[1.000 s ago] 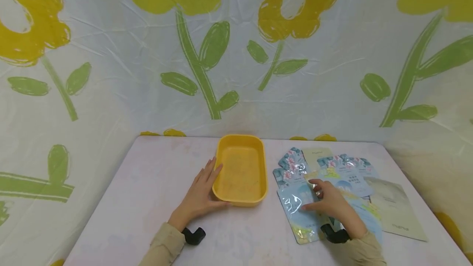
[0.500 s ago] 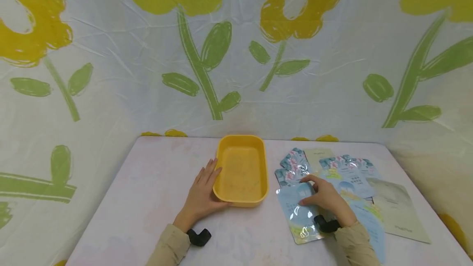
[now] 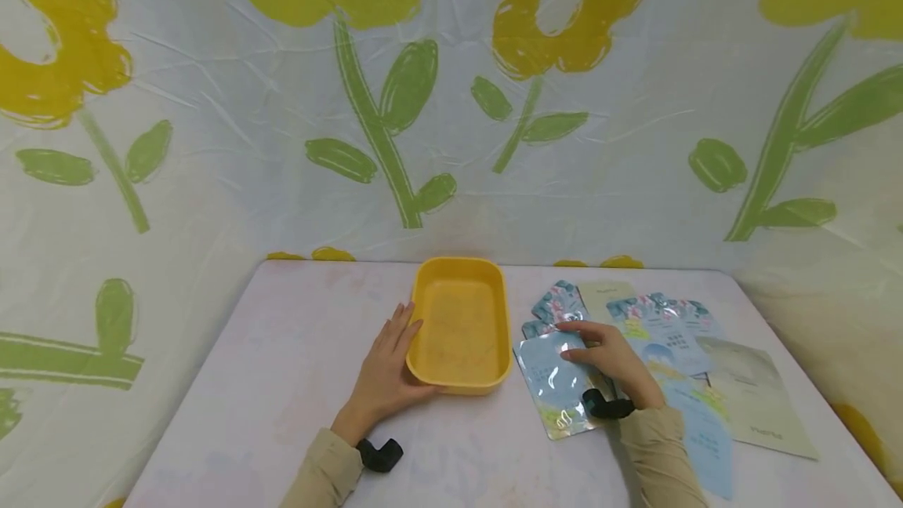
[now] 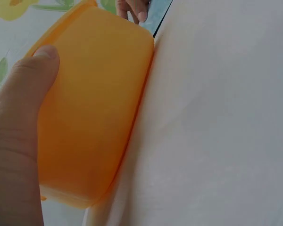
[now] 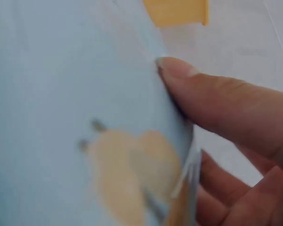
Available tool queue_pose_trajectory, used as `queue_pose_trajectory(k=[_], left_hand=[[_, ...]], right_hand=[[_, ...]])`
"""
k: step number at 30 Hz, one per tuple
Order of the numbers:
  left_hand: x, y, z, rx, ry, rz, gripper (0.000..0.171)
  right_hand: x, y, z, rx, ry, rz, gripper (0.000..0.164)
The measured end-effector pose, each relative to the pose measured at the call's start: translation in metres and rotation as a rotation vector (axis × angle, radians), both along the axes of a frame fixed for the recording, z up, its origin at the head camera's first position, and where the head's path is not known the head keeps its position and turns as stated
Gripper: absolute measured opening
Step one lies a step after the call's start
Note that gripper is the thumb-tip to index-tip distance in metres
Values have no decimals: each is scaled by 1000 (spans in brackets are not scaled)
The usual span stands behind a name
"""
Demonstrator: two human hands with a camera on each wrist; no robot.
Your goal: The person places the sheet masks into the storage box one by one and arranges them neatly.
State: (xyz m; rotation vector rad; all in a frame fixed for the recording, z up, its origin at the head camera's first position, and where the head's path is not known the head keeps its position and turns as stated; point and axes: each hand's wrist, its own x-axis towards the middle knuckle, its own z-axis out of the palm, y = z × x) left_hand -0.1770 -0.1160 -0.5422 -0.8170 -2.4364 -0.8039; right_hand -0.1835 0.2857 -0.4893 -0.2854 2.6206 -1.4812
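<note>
A yellow plastic tray (image 3: pixel 462 320) stands mid-table with nothing in it. My left hand (image 3: pixel 384 371) rests against its near left corner, fingers extended along the left side and thumb along the front. In the left wrist view the thumb (image 4: pixel 26 84) presses on the tray's outer wall (image 4: pixel 94 103). To the right of the tray, my right hand (image 3: pixel 614 359) pinches a glossy light-blue face mask packet (image 3: pixel 553 390) by its right side. The right wrist view shows that packet (image 5: pixel 61 84) slightly bent, thumb (image 5: pixel 226 99) on its front and the other fingers behind.
Several more packets lie overlapping on the right: flower-printed ones (image 3: pixel 560 300), light-blue ones (image 3: pixel 701 437) and a large grey-green one (image 3: pixel 762 406). A flower-printed cloth (image 3: pixel 458 139) hangs behind the white tabletop (image 3: pixel 303 320).
My right hand has taken hold of the light-blue packet and moved it a little left and away from me, toward the tray. The left hand has stayed at the tray.
</note>
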Motion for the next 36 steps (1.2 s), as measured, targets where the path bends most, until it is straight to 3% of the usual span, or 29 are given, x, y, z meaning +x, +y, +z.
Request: queue_pose_trajectory(k=[6,9,15,25,31,36], left_hand=[[2,4,-2,12,-7,11,104],[2,4,-2,16,-20,16,104],[4,4,1,46,-69,7,105],[6,4,3,42,-88,1,95],[6,2,2,80,-172,13,91],[4,-4,2,121,-275,-43,95]], right_hand=[[-7,0,-8,-46,-64,-134,44],[-10,0,-10,-85,-78,-162,45],[-14,3,-15,-222,-80,-159,46],[-15,-5,-18,-286,-90,-208,48],[-12,-12,-19,-347,-35,-174,53],[-13,-12,-22,-386,-45,-125,60]])
